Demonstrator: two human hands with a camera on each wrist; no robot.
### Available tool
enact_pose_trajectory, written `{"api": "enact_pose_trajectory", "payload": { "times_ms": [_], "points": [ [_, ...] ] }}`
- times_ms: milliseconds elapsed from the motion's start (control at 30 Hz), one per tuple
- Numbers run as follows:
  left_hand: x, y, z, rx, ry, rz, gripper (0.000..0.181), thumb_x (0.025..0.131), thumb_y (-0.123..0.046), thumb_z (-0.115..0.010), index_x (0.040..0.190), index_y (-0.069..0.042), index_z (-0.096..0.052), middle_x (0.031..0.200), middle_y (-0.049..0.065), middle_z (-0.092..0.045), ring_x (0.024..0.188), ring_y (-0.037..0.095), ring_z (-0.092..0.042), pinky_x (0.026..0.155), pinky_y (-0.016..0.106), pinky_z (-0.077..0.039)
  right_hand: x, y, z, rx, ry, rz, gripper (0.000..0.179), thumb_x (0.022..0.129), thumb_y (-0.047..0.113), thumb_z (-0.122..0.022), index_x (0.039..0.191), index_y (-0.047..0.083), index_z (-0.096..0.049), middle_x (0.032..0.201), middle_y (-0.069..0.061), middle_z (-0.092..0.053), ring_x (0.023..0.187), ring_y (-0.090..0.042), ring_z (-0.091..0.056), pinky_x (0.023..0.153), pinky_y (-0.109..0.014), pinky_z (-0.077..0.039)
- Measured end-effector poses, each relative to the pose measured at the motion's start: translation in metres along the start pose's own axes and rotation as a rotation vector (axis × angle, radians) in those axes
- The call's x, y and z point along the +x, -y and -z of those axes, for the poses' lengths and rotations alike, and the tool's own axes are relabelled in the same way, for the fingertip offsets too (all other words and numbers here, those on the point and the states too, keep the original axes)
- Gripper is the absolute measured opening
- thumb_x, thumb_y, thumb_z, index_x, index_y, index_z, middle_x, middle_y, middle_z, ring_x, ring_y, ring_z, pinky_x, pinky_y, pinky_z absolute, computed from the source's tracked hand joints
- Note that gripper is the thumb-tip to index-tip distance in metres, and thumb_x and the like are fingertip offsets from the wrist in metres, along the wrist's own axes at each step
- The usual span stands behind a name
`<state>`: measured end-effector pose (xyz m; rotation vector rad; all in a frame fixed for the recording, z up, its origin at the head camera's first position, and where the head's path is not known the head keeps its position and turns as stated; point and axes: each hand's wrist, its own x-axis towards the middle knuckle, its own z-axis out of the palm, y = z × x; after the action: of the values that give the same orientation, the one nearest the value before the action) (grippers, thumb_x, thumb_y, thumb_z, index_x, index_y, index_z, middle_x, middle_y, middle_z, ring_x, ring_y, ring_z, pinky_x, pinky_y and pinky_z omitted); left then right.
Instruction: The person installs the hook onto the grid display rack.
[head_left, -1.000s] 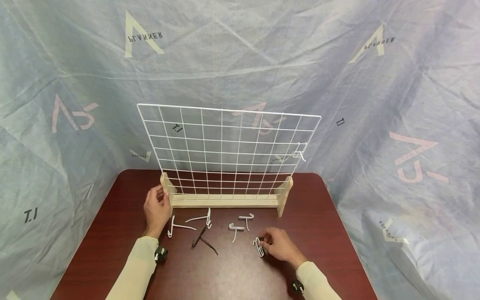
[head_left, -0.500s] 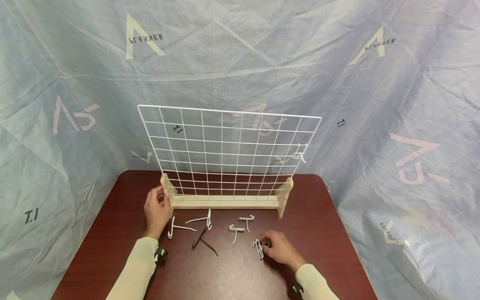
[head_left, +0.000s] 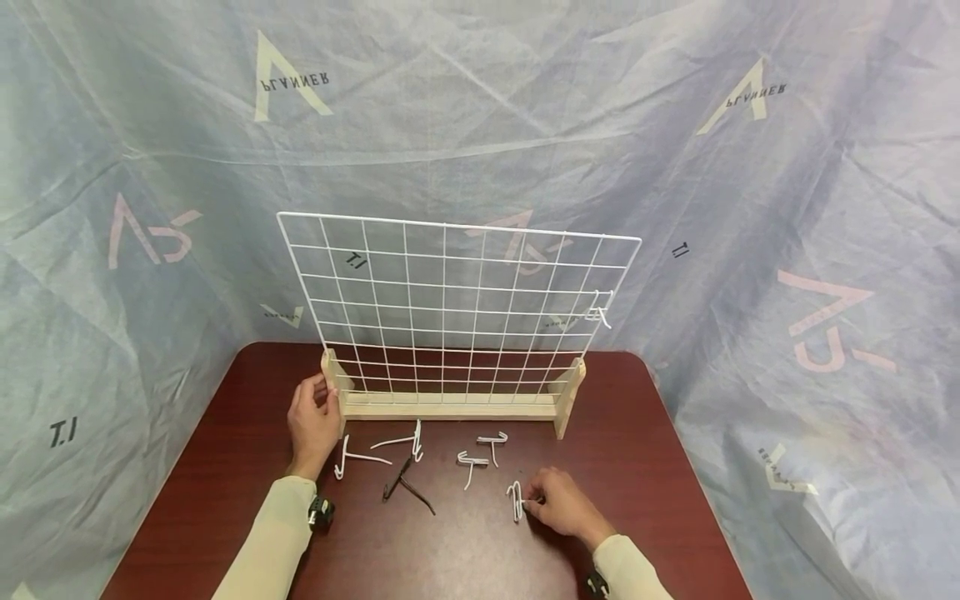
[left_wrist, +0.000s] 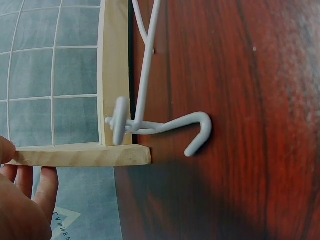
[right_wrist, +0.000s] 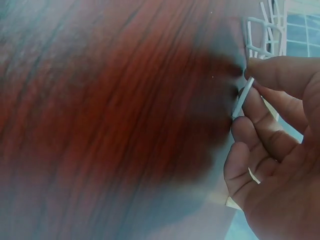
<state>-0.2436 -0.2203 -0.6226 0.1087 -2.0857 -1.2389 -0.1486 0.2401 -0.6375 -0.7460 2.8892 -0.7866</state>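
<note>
In the head view my left hand (head_left: 311, 421) grips the left leg of the wooden stand (left_wrist: 85, 156), thumb on one face and fingers on the other. The stand bears an upright white wire grid (head_left: 444, 304). My right hand (head_left: 561, 502) pinches a white wire hook (head_left: 517, 502) by its prong, between thumb and fingers, low over the table's right half. The right wrist view shows the prong (right_wrist: 243, 99) at the fingertips. Another white hook (left_wrist: 142, 85) lies close to my left hand, by the stand's base.
Several loose hooks lie in front of the stand: white ones, including a small white hook (head_left: 472, 460), and a dark hook (head_left: 405, 485). One white hook (head_left: 600, 310) hangs at the grid's right edge. Printed grey cloth (head_left: 450, 100) surrounds the dark red table (head_left: 450, 558).
My right hand has shifted slightly toward me, and the hook in it has turned so that its prong shows. My left hand has stayed on the stand.
</note>
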Motion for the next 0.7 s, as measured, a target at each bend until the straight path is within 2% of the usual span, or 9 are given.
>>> {"api": "enact_pose_trajectory", "payload": {
  "times_ms": [100, 200, 267, 300, 500, 600, 700],
  "points": [
    [-0.0009, -0.0006, 0.0011, 0.014, 0.003, -0.004, 0.031, 0.095, 0.001, -0.071, 0.126, 0.003, -0.065, 0.116, 0.027, -0.067, 0.105, 0.042, -0.072, 0.078, 0.001, -0.051, -0.0004, -0.0001, -0.0007, -0.003, -0.006, 0.008, 0.012, 0.084, 0.012, -0.083, 0.081, 0.022, -0.078, 0.08, 0.014, -0.065, 0.077, -0.003, -0.058, 0.076, -0.031, -0.05],
    [-0.0022, -0.0009, 0.0022, 0.03, 0.001, -0.014, 0.031, 0.096, 0.001, -0.071, 0.126, 0.003, -0.065, 0.116, 0.026, -0.067, 0.105, 0.041, -0.072, 0.079, 0.023, -0.062, -0.0006, 0.0003, -0.0006, 0.015, -0.013, 0.007, 0.01, 0.085, 0.012, -0.084, 0.083, 0.021, -0.078, 0.082, 0.014, -0.067, 0.08, -0.003, -0.061, 0.072, -0.026, -0.051],
    [-0.003, -0.0013, 0.0028, 0.036, -0.002, -0.019, 0.031, 0.095, 0.001, -0.072, 0.126, 0.003, -0.065, 0.115, 0.025, -0.068, 0.105, 0.041, -0.072, 0.08, 0.036, -0.063, -0.0002, 0.0005, -0.0013, 0.041, -0.013, -0.007, 0.009, 0.086, 0.012, -0.083, 0.086, 0.019, -0.079, 0.085, 0.012, -0.071, 0.08, -0.002, -0.063, 0.072, -0.024, -0.053],
    [-0.0032, -0.001, 0.0028, 0.034, -0.003, -0.02, 0.031, 0.095, 0.001, -0.071, 0.126, 0.003, -0.065, 0.115, 0.025, -0.068, 0.105, 0.041, -0.072, 0.08, 0.038, -0.063, -0.0001, 0.0007, -0.0015, 0.054, -0.013, -0.017, 0.008, 0.087, 0.012, -0.083, 0.087, 0.019, -0.079, 0.086, 0.01, -0.072, 0.08, -0.001, -0.064, 0.071, -0.023, -0.054],
    [-0.0024, -0.0015, 0.0033, -0.003, 0.002, -0.005, 0.032, 0.095, 0.001, -0.072, 0.126, 0.003, -0.066, 0.117, 0.027, -0.068, 0.105, 0.041, -0.072, 0.079, 0.021, -0.062, 0.0011, 0.0038, -0.0039, 0.159, -0.015, -0.067, 0.008, 0.088, 0.006, -0.082, 0.091, 0.013, -0.078, 0.091, 0.001, -0.077, 0.078, 0.0, -0.066, 0.069, -0.024, -0.057],
    [-0.0008, -0.0012, 0.0029, -0.021, 0.004, 0.002, 0.032, 0.094, 0.001, -0.072, 0.126, 0.003, -0.066, 0.116, 0.027, -0.068, 0.104, 0.042, -0.072, 0.079, 0.017, -0.061, 0.0016, 0.0047, -0.0059, 0.209, -0.034, -0.078, 0.009, 0.087, 0.003, -0.081, 0.093, 0.01, -0.078, 0.09, 0.0, -0.077, 0.076, 0.0, -0.065, 0.067, -0.023, -0.057],
    [0.0005, -0.0025, 0.003, -0.046, 0.003, 0.02, 0.032, 0.094, 0.002, -0.072, 0.126, 0.003, -0.066, 0.116, 0.025, -0.069, 0.104, 0.043, -0.071, 0.078, 0.005, -0.054, 0.003, 0.0057, -0.0075, 0.273, -0.049, -0.094, 0.009, 0.088, 0.002, -0.08, 0.096, 0.007, -0.078, 0.085, 0.0, -0.077, 0.069, 0.0, -0.064, 0.063, -0.021, -0.056]
  ]
}}
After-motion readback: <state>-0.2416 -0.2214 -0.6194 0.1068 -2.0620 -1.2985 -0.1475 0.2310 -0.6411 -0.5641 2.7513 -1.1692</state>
